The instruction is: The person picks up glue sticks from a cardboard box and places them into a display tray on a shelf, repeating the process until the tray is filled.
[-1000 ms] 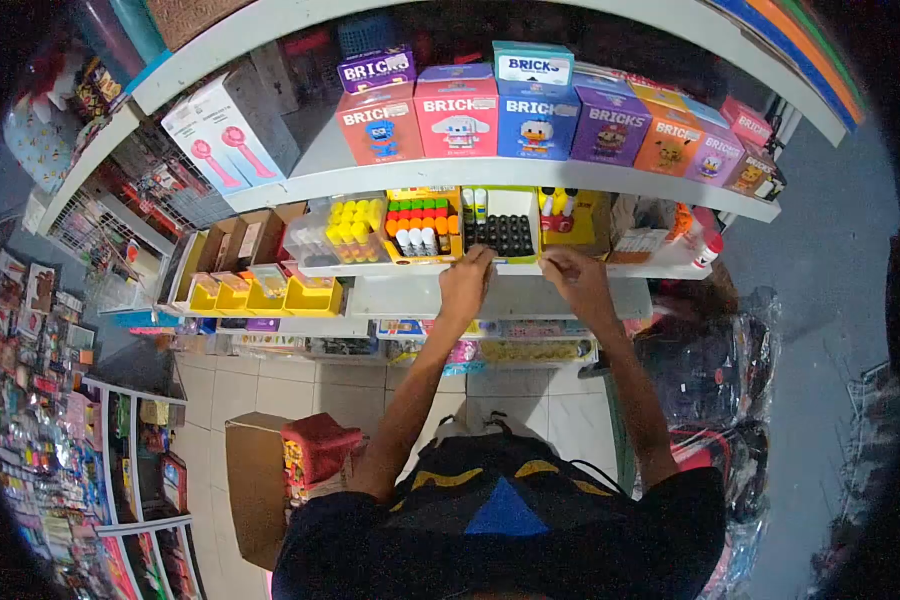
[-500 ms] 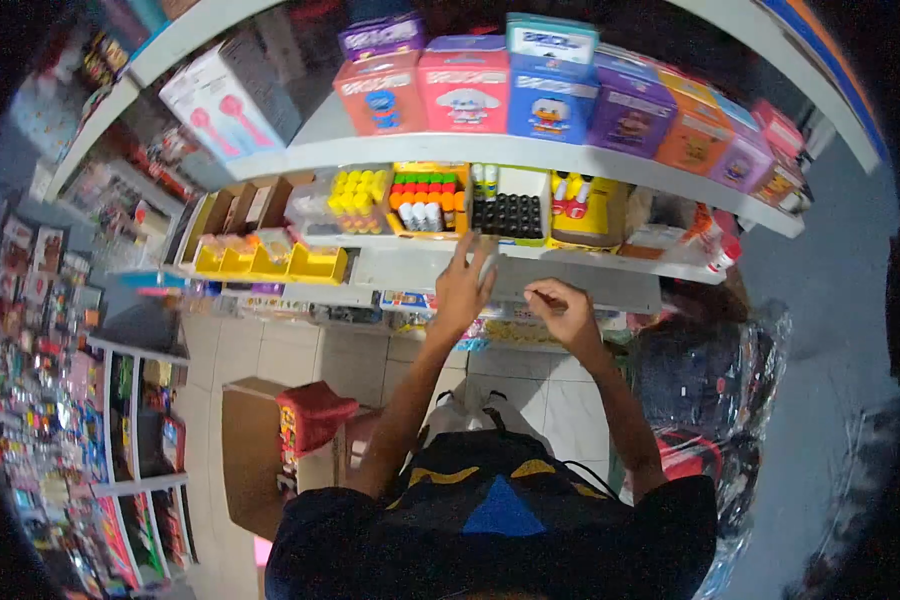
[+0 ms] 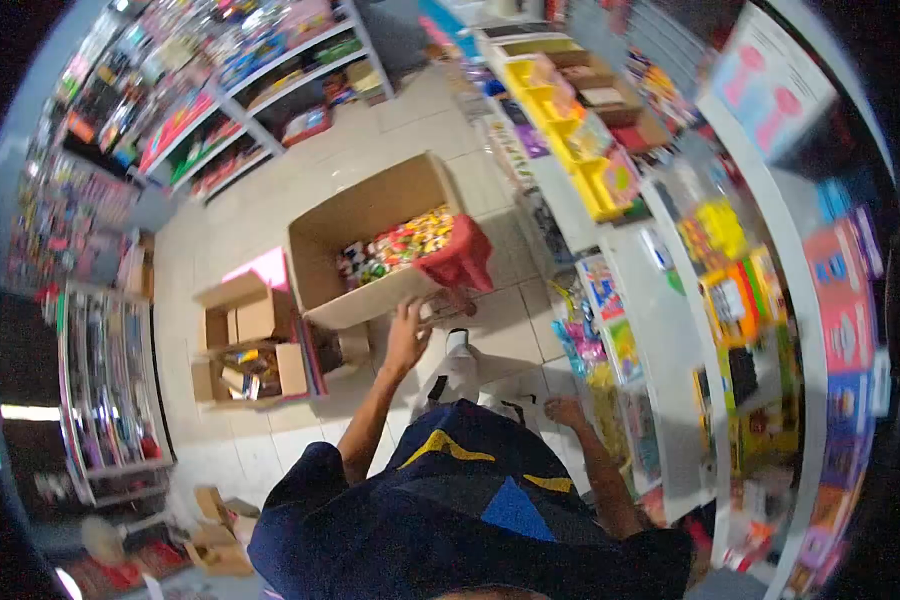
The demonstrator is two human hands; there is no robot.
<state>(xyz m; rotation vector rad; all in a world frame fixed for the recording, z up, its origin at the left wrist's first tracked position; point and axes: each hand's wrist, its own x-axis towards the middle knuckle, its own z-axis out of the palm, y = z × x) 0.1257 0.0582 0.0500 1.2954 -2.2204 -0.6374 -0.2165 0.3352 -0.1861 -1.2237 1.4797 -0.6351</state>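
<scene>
My left hand [image 3: 407, 337] reaches out beside the near wall of a big cardboard box [image 3: 355, 305]. Its fingers are bent, and a small pale thing shows at the fingertips, too blurred to name. Inside the box lies a heap of small colourful items [image 3: 400, 245], red, yellow, white and dark. Red cloth or plastic [image 3: 460, 258] hangs over the box's right corner. My right hand [image 3: 564, 411] is lower and to the right, above the floor near the shelf unit. Its fingers are curled in, and whatever they may hold is hidden.
Smaller open cartons [image 3: 250, 372] stand left of the big box. Along the right runs a white shelf [image 3: 660, 330] with yellow trays [image 3: 595, 190], marker-like goods and boxed toys [image 3: 838, 335]. Packed shelves [image 3: 240, 110] are at the upper left, a rack [image 3: 115, 385] at the left.
My view has turned left, from the shelf to the floor and the big box. My left hand has left the shelf front for the box; my right hand has dropped away from the shelf.
</scene>
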